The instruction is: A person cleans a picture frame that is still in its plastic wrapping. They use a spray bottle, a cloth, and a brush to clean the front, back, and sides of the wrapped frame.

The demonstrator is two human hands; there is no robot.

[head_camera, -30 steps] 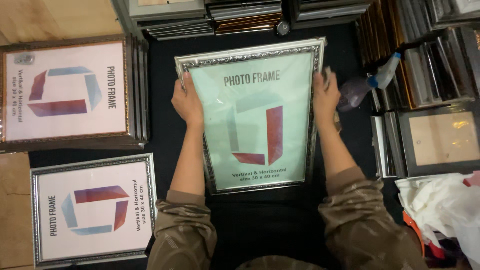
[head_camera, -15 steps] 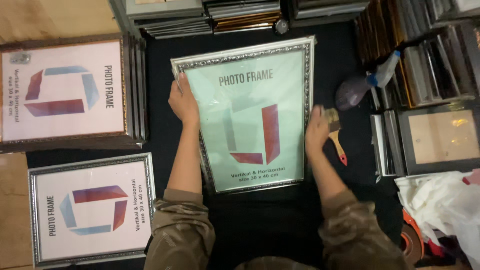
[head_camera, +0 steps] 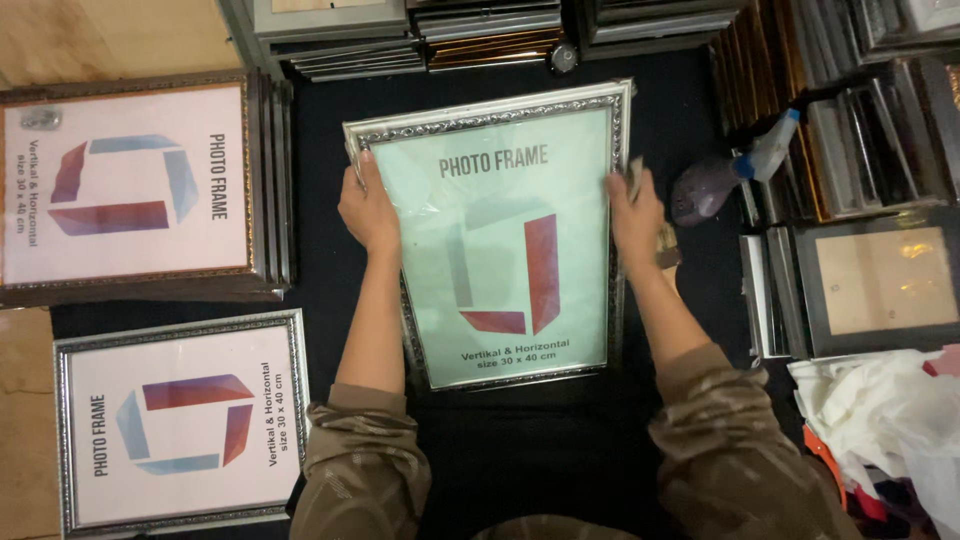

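Observation:
A silver-edged picture frame with a pale green paper insert lies upright on a black surface in front of me. My left hand grips its left edge near the upper corner. At the frame's right edge, my right hand is closed on a small paintbrush; its bristles show above the fingers and its wooden handle sticks out below.
A dark spray bottle lies just right of my right hand. Stacked frames sit at the left, lower left, along the top and at the right. White crumpled bags lie at the lower right.
My right hand left the frame's right edge, took up the paintbrush beside it, and has come back to that edge. The frame shifted slightly. My left hand stayed on the left edge.

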